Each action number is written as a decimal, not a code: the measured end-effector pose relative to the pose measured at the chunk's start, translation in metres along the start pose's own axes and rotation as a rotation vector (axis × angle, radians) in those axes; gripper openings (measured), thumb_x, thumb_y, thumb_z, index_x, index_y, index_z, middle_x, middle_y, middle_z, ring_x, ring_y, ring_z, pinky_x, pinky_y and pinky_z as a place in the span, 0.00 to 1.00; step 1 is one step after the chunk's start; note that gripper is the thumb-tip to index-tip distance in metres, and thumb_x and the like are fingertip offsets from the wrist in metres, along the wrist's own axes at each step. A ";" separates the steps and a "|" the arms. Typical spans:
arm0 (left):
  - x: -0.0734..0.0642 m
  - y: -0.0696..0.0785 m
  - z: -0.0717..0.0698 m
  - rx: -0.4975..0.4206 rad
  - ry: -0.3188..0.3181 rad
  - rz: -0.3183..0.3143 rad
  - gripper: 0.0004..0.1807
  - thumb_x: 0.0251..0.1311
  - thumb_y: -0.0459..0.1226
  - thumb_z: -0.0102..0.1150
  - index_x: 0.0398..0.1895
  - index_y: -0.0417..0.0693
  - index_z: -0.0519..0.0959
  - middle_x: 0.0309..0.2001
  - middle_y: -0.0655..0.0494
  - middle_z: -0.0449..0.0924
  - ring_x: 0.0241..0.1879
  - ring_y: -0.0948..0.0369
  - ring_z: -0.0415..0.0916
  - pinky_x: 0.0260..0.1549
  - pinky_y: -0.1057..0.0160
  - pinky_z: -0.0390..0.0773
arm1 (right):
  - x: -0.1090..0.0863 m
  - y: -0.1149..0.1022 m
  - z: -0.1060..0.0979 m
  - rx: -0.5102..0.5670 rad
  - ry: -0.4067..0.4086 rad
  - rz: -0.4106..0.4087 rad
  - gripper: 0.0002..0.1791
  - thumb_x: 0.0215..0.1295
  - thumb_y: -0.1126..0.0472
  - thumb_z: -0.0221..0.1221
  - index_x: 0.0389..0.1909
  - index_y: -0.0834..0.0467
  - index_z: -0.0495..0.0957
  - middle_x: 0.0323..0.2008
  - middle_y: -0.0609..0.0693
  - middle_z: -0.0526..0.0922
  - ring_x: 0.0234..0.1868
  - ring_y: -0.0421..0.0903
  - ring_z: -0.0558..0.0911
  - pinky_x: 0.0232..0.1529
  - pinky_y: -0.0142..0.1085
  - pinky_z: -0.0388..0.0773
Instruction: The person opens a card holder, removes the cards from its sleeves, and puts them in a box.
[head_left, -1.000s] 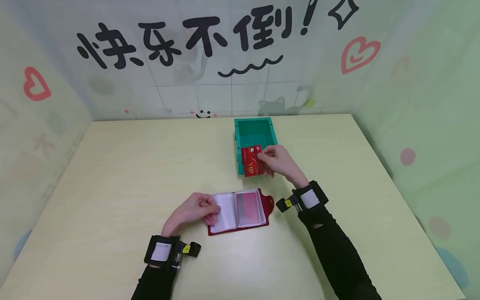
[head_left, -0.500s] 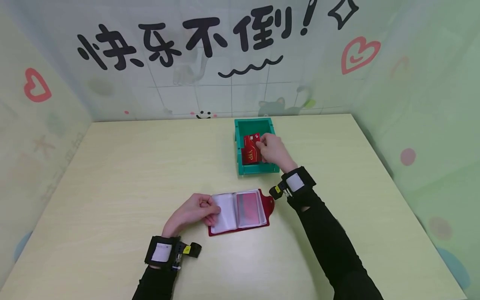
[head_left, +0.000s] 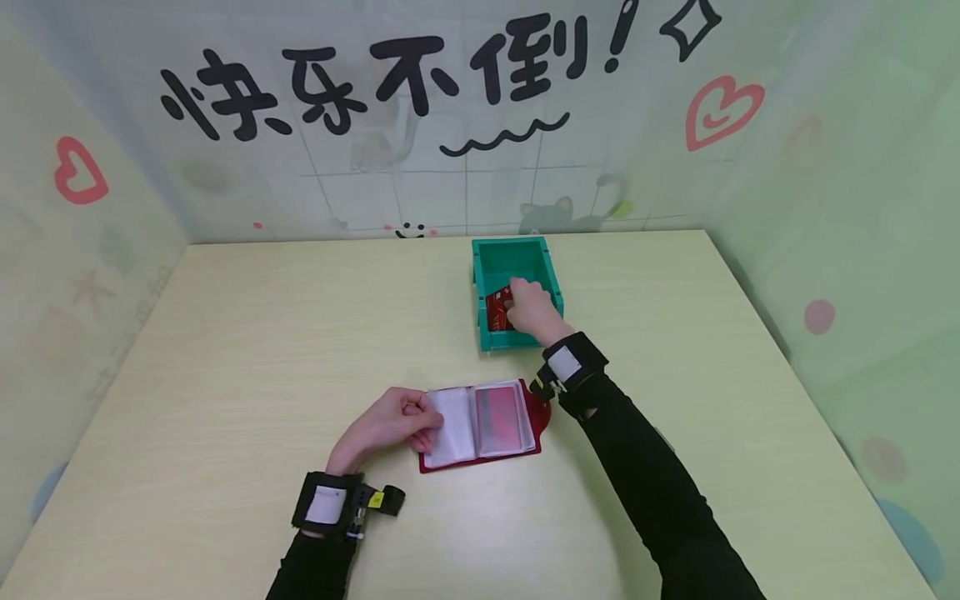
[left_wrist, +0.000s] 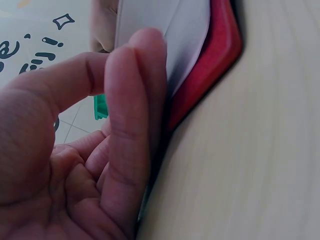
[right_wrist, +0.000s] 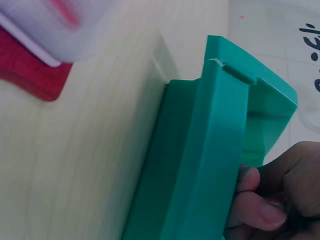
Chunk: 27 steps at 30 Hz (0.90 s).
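Observation:
A small red card holder [head_left: 537, 421] lies spread on the table, its clear sleeves showing a pink insert [head_left: 497, 419]. At its left side my left hand [head_left: 397, 423] pinches a whitish sleeve page [head_left: 452, 429] between thumb and fingers; the left wrist view shows these fingers [left_wrist: 127, 115] close up against the page. My right hand [head_left: 534, 310] is inside the green bin [head_left: 481, 321], its fingers curled at a red card [head_left: 497, 310], which it partly covers. In the right wrist view the bin wall [right_wrist: 210, 140] hides part of the fingers [right_wrist: 257, 207], and no card shows.
The pale wooden table [head_left: 300, 333] spreads around the bin and holder. Printed curtains stand behind it and on both sides. A black wrist camera [head_left: 390, 500] sits on the left wrist and another [head_left: 542, 385] on the right.
My right hand has carried the red VIP card from over the bin's near edge down into the bin, and its fingers now cover more of it. My left hand stays at the holder page.

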<state>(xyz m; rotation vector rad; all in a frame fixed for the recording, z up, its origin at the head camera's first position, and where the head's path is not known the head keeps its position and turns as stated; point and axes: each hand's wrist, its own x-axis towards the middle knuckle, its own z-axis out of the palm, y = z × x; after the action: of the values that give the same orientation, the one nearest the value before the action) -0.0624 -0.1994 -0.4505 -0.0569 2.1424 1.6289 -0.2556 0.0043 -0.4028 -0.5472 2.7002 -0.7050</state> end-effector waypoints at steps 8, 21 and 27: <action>0.001 0.000 0.000 -0.012 -0.008 -0.006 0.09 0.67 0.35 0.61 0.35 0.35 0.77 0.23 0.56 0.83 0.21 0.63 0.81 0.29 0.66 0.85 | 0.005 -0.002 0.005 -0.127 -0.005 0.013 0.13 0.73 0.63 0.55 0.53 0.67 0.73 0.51 0.64 0.81 0.45 0.57 0.81 0.47 0.47 0.84; 0.001 0.001 0.000 0.002 -0.001 -0.019 0.08 0.67 0.35 0.61 0.34 0.37 0.78 0.23 0.56 0.83 0.21 0.63 0.81 0.29 0.66 0.85 | 0.005 0.000 0.011 -0.211 0.025 -0.015 0.08 0.72 0.64 0.56 0.41 0.66 0.76 0.32 0.59 0.79 0.29 0.50 0.75 0.26 0.35 0.71; 0.001 0.001 0.000 0.001 -0.008 -0.010 0.09 0.67 0.35 0.60 0.35 0.35 0.77 0.23 0.56 0.83 0.21 0.64 0.81 0.28 0.66 0.85 | -0.009 -0.004 0.003 -0.121 0.115 -0.065 0.12 0.72 0.64 0.57 0.50 0.66 0.77 0.43 0.62 0.84 0.30 0.53 0.82 0.24 0.36 0.77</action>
<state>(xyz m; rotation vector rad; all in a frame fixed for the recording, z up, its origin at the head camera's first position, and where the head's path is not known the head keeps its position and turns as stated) -0.0633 -0.1986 -0.4497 -0.0605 2.1342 1.6201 -0.2453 0.0035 -0.4019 -0.6445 2.8583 -0.6104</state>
